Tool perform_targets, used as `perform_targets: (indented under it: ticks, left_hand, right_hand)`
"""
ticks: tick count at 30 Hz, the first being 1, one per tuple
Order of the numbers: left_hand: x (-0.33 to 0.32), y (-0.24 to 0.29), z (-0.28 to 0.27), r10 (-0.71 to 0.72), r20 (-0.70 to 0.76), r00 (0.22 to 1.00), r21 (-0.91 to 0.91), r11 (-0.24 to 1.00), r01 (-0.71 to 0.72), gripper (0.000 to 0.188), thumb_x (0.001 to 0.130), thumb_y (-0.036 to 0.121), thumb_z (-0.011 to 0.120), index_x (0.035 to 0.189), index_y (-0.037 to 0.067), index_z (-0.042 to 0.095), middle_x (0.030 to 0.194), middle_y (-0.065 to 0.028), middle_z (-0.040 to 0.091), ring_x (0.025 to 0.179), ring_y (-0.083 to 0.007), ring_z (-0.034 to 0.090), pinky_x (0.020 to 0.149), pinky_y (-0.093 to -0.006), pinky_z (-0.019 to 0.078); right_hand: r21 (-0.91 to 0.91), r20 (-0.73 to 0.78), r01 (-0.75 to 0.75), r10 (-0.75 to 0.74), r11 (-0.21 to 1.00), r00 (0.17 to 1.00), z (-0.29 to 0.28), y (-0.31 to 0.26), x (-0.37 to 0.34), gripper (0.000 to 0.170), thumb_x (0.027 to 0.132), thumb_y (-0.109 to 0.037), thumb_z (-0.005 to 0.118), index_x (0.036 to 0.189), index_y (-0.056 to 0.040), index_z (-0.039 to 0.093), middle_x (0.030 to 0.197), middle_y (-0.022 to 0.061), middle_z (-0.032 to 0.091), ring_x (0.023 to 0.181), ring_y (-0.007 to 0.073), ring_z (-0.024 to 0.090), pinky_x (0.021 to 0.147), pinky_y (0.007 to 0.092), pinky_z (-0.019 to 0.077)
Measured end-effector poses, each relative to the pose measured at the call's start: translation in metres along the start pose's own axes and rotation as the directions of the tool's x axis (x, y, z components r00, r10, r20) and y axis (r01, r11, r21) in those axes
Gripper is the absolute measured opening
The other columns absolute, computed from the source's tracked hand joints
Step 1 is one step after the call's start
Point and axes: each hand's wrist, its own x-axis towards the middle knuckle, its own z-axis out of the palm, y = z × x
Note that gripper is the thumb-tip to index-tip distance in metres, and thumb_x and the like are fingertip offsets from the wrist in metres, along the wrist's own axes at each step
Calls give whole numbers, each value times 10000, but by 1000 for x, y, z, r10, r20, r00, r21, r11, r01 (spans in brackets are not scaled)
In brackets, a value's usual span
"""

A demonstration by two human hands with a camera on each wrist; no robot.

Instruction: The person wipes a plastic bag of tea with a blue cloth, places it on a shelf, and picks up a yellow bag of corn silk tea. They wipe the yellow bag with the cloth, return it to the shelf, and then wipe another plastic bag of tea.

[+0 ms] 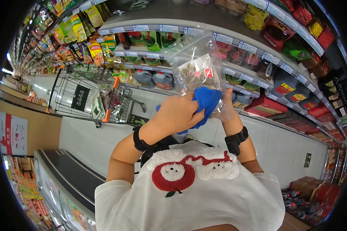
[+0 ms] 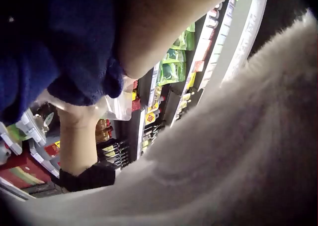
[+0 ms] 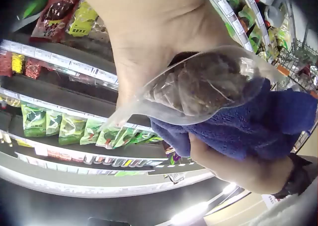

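Note:
A clear zip bag (image 1: 196,73) with brown contents and a red-and-white label stands upright before the chest in the head view. The left hand (image 1: 179,111) grips a blue cloth (image 1: 207,103) against the bag's lower front. Behind the bag's right edge, the right hand (image 1: 228,107) holds it from the side, its fingers partly hidden. In the right wrist view, dark wrapped pieces show in the bag (image 3: 198,87), with the cloth (image 3: 238,121) pressed along it. The left wrist view shows the cloth (image 2: 74,42) close up.
Shelves with price labels (image 1: 169,28) and packaged food run across the front. A shopping cart (image 1: 81,96) holding packages stands at the left. Large bottles (image 1: 164,80) sit on the lower shelf. A freezer case (image 1: 61,165) is at the lower left, boxes (image 1: 306,186) at the lower right.

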Motion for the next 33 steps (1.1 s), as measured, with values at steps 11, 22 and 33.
perform_targets:
  ticks: [11, 22, 33]
  left_hand:
    - [12, -19, -23, 14, -97, 995, 168, 986, 2, 235, 702, 289, 584, 654, 63, 625, 693, -119, 580, 527, -279, 593, 476, -377, 471]
    - [23, -46, -46, -141, -166, 976, 162, 972, 168, 258, 749, 266, 561, 690, 19, 603, 743, -141, 586, 623, -340, 594, 566, -428, 485]
    - [13, -66, -28, -147, -295, 944, 52, 984, 169, 244, 776, 267, 559, 791, 31, 619, 832, -153, 596, 623, -346, 594, 558, -423, 479]
  right_hand:
    - [121, 45, -178, 174, 977, 984, 25, -14, -18, 756, 743, -418, 646, 1308, 3, 372, 1241, 211, 489, 1072, 370, 533, 864, 532, 455]
    - [169, 117, -226, 208, 959, 971, 19, -11, -21, 868, 638, -437, 693, 1318, -10, 364, 1181, 325, 461, 1023, 476, 510, 784, 601, 456]
    - [169, 143, -149, 125, 974, 982, 16, -22, -20, 819, 666, -402, 660, 1320, -8, 363, 1206, 301, 461, 1007, 453, 529, 769, 596, 460]
